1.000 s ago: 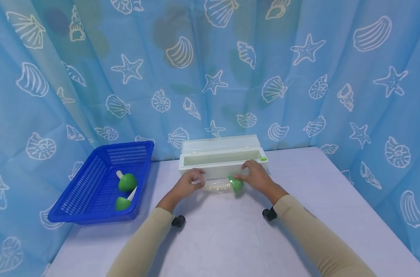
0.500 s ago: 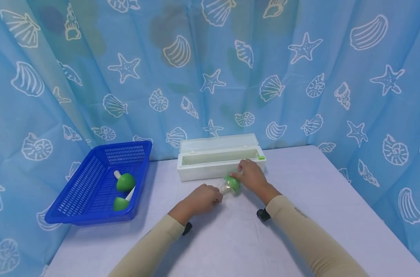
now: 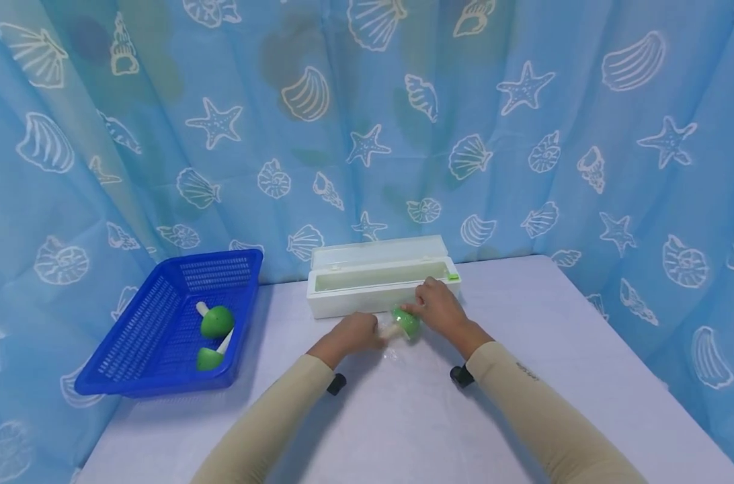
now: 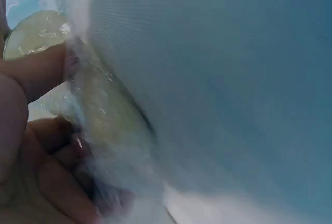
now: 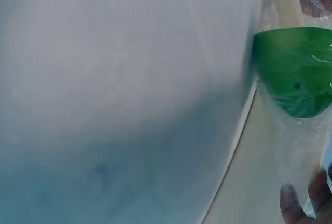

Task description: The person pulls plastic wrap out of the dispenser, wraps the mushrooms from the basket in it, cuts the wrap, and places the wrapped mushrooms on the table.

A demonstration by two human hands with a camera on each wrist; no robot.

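A mushroom-shaped piece with a green cap [image 3: 406,323] and a pale stem [image 3: 391,331] lies tilted near the front of a white box. Clear plastic film [image 5: 303,136] covers its cap and stem and trails past the cap. My left hand [image 3: 353,334] grips the film-wrapped stem, with thumb and fingers on either side in the left wrist view. Beside the cap, my right hand [image 3: 436,306] has its thumb at the cap's edge in the head view. The right wrist view shows its fingertips [image 5: 290,195] spread apart at the trailing film.
The long white box [image 3: 349,300] stands at the back with its lid [image 3: 379,251] up and a green slider [image 3: 452,276] at its right end. Left of it, a blue basket [image 3: 155,384] contains two more green mushroom-shaped pieces [image 3: 218,322]. A patterned curtain hangs behind the table.
My left hand has moved right from the film's end to the stem, and the film there has bunched up. The stem now tilts down to the left. My right hand stays by the cap.
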